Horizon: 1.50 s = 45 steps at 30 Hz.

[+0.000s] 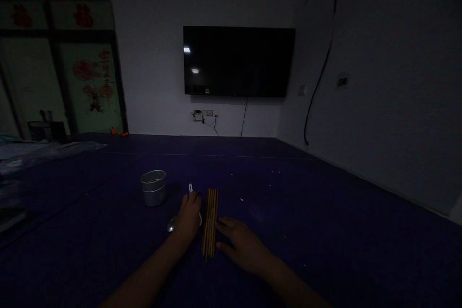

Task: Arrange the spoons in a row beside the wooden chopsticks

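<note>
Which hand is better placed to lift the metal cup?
Left, probably. The left hand lies on the side of the chopstick bundle facing the metal cup; the right hand sits beyond the bundle.

A dark television (238, 61) hangs on the far white wall, a socket strip (205, 114) with trailing cables just below it. Far left stands a glass door (61, 65) with red decorations. Clear plastic sheeting (39, 151) lies on the left of the dark blue surface (325, 211).

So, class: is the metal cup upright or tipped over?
Upright. The cup stands on its base on the table, its open rim facing up, left of the chopsticks.
</note>
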Tool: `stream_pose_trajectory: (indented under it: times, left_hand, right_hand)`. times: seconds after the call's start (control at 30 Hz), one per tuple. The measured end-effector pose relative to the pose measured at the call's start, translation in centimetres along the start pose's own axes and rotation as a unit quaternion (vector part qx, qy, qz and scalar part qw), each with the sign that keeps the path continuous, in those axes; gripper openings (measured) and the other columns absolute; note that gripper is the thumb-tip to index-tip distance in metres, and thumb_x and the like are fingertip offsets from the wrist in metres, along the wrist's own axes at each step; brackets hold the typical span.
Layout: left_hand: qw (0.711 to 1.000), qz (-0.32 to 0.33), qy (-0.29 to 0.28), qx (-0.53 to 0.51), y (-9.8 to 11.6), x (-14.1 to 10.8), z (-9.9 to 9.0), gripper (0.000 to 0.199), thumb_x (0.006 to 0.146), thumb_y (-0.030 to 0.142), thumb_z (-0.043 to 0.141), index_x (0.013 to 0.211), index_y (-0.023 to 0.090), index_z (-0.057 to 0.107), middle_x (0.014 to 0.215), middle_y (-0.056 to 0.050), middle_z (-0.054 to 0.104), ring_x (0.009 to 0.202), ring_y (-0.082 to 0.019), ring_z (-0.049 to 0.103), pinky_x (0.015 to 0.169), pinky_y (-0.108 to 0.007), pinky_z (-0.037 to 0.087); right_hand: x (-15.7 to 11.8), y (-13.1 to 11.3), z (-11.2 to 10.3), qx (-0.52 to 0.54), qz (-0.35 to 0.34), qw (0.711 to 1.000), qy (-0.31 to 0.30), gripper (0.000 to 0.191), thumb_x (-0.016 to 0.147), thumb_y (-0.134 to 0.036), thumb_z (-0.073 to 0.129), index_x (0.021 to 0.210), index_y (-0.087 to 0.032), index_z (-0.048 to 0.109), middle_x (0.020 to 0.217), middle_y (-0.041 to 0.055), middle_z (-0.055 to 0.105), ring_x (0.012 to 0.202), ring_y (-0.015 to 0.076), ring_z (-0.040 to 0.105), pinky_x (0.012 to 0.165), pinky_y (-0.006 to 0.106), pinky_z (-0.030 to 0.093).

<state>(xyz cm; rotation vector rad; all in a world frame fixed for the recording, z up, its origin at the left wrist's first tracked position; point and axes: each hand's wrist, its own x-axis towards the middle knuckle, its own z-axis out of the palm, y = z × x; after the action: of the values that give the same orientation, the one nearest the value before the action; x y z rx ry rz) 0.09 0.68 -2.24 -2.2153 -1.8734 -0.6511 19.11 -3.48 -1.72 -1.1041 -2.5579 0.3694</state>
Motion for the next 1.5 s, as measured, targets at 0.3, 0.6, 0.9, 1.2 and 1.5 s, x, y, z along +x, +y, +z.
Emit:
stream_pose_trajectory:
  times: [0.3, 0.6, 0.9, 1.2, 1.5]
  left_hand:
    - [0.981, 0.079, 0.148, -0.099, -0.1, 0.1, -0.3, 0.048, 0.080, -0.003, 0.033, 0.116, 0.017, 0.058, 0.108, -0.009, 0.058, 0.100, -0.021, 0.050, 0.089, -0.037, 0.047]
    - [0.949, 0.180, 0.202, -0.162, 1.0, -0.8, -0.3, 0.034, 0.092, 0.016, 0.033, 0.116, 0.016, 0.057, 0.111, -0.012, 0.058, 0.107, -0.022, 0.052, 0.092, -0.039, 0.047]
    - [0.949, 0.197, 0.180, -0.168, 2.8, -2.2, -1.2, 0.036, 0.093, 0.025, 0.035, 0.124, 0.018, 0.052, 0.117, -0.013, 0.060, 0.114, -0.024, 0.052, 0.098, -0.044, 0.045]
    - [0.933, 0.245, 0.187, -0.186, 2.6, -2.0, -0.4, 0.040, 0.091, 0.025, 0.045, 0.130, 0.014, 0.046, 0.136, -0.016, 0.049, 0.129, -0.023, 0.042, 0.103, -0.041, 0.042]
    - [0.948, 0.174, 0.074, -0.256, 2.8, -2.0, 0.3, 0.069, 0.089, 0.030, 0.051, 0.148, 0.023, 0.016, 0.156, -0.013, 0.014, 0.142, -0.024, 0.017, 0.112, -0.045, 0.031]
  right_hand:
    - [0.0, -0.1, 0.1, 0.004, 0.001, 1.000, 0.008, 0.051, 0.087, -0.032, 0.051, 0.136, -0.019, 0.048, 0.141, 0.0117, 0.047, 0.129, 0.0263, 0.042, 0.107, 0.042, 0.032]
    - [0.3, 0.0, 0.5, 0.038, 0.038, 0.994, 0.095, 0.066, 0.081, -0.032, 0.061, 0.142, -0.018, 0.038, 0.134, 0.0132, 0.054, 0.121, 0.0277, 0.050, 0.101, 0.042, 0.039]
    - [0.5, 0.6, 0.3, 0.041, 0.042, 0.981, 0.185, 0.039, 0.085, -0.023, 0.052, 0.124, -0.024, 0.059, 0.115, 0.0075, 0.067, 0.101, 0.0232, 0.064, 0.091, 0.036, 0.047]
    - [0.3, -0.2, 0.0, -0.012, 0.060, 0.983, 0.171, 0.032, 0.090, -0.019, 0.036, 0.094, -0.020, 0.068, 0.091, 0.0065, 0.071, 0.082, 0.0186, 0.065, 0.075, 0.028, 0.047]
    - [1.1, 1.5, 1.1, 0.271, 0.102, 0.930, 0.226, 0.039, 0.091, -0.046, 0.037, 0.088, -0.018, 0.065, 0.076, 0.0061, 0.067, 0.069, 0.0193, 0.063, 0.057, 0.028, 0.047]
